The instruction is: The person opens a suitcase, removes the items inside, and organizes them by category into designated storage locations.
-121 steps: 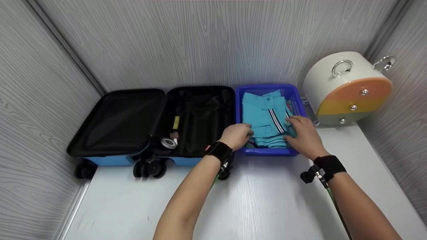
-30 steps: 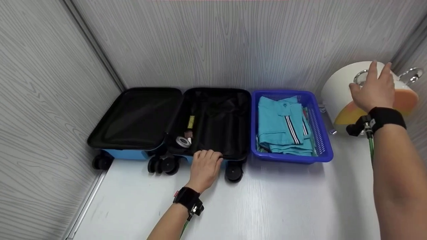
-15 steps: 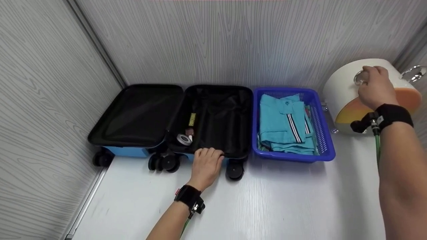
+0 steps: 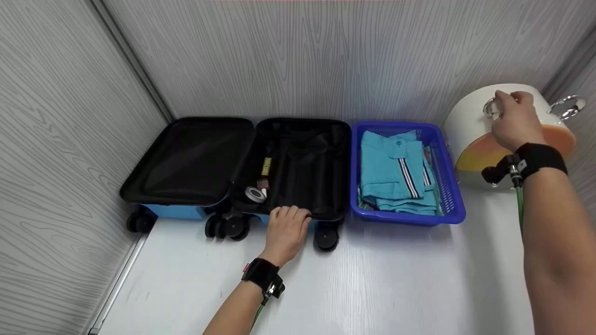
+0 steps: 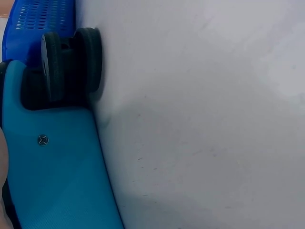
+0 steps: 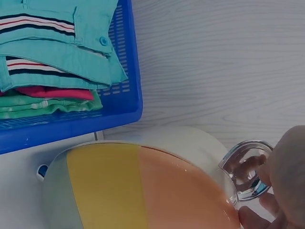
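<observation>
Silver handle (image 6: 242,162) held in right hand (image 4: 518,118), suitcase (image 5: 55,169) gripped by near edge, under left hand (image 4: 286,235)

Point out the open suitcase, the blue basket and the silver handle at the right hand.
Open suitcase (image 4: 312,179), head view: bare lining, right half.
Blue basket (image 4: 405,217), head view: front rim.
Silver handle (image 6: 232,161), right wrist view: upper left part.

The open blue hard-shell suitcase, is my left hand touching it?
Touching: the head view shows the left hand with fingers bent over the front rim of the suitcase.
</observation>
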Motion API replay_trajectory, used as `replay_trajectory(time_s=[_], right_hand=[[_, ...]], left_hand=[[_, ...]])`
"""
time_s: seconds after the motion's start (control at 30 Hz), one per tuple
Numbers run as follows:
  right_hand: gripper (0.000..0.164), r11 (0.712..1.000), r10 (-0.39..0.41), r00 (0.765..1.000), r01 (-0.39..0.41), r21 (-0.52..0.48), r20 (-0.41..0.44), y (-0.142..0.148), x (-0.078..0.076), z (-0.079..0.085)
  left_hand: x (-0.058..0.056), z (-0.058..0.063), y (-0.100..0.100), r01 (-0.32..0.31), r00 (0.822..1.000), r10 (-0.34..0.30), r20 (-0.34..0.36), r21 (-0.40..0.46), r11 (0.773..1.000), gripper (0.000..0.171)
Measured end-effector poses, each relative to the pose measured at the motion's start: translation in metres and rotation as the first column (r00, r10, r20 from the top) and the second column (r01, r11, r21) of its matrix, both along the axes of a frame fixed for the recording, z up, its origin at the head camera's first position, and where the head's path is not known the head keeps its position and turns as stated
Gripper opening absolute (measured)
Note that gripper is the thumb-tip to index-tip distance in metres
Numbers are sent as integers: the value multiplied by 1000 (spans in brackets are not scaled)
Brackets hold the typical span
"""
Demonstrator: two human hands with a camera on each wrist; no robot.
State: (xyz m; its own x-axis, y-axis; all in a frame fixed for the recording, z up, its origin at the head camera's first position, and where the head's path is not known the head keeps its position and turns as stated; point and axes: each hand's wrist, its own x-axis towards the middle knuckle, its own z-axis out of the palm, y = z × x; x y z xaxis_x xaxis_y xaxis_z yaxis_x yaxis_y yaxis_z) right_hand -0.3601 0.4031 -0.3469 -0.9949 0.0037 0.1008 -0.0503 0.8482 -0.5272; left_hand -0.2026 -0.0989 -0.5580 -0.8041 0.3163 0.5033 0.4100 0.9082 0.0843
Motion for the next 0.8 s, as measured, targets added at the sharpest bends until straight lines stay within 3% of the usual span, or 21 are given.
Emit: replay_trajectory(time_s=[0.23,0.4,0.67,0.8], right_hand=[[75,999,24,1000,-25,-31,-15,2,-1,2],[66,1000,28,998,-28,13,-58,0,-3,4],[45,994,-46,989,59,87,-140,2,1,4],[43,992,-46,982,66,106,-181,5,6,2]], left_hand=[[0,1,-1,-11,1000,11,13,-5,1000,26],[0,0,-1,-7,1000,7,-3,1,1000,24],[2,-1,2,-2,1000,2,18,3,1000,25],[1,1,2,-11,999,11,30,-7,1000,26]])
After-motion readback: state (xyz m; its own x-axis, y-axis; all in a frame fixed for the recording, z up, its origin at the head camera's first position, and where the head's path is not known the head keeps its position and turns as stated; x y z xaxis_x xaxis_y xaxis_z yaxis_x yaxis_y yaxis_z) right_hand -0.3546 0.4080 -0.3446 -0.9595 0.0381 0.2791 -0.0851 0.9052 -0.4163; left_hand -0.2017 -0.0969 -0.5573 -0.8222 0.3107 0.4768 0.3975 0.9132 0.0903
